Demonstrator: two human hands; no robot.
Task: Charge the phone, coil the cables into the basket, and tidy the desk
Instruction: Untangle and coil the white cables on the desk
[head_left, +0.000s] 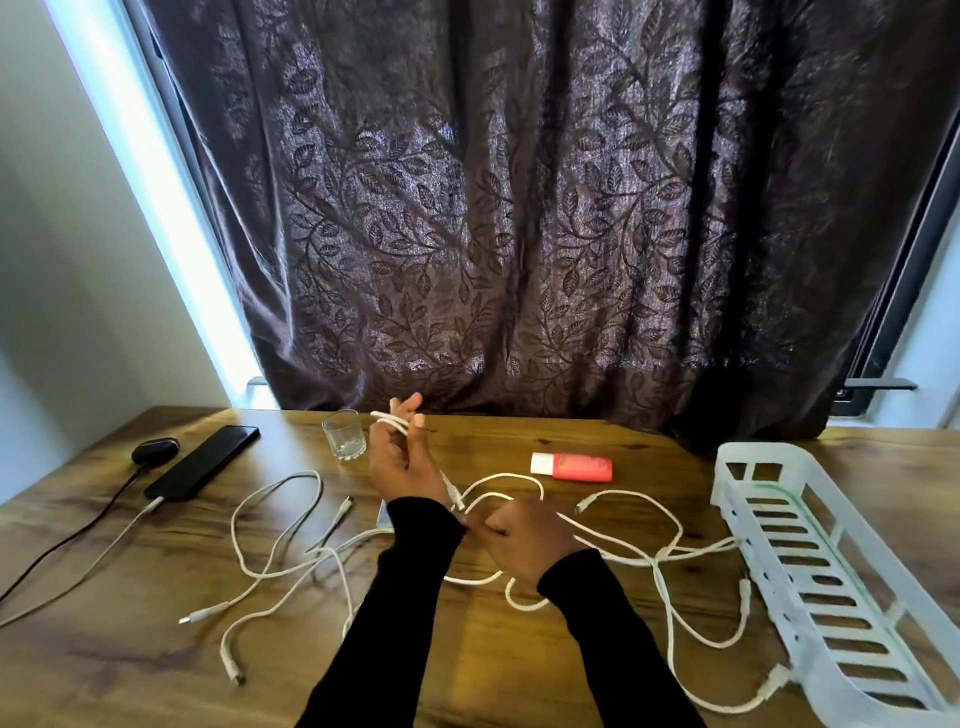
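Here, left grip (400, 457) looping thin white cable (397, 422), right grip (524, 540) pinching its slack.

**White cable looped over a raised left hand above a cluttered wooden desk**

The left hand (400, 457) is lifted upright, with a white cable (395, 422) wound over its fingers. The right hand (524, 540) pinches the same cable lower down, near the left wrist. More white cables (270, 525) sprawl loose across the wooden desk (467, 665). A white slotted basket (810, 571) sits at the right edge. At the left, a black phone (202, 462) lies with a cable plugged in, beside a small black case (155, 450). A clear glass (344, 434) and a red-and-white tube (571, 466) stand near the dark leaf-patterned curtain (519, 208).
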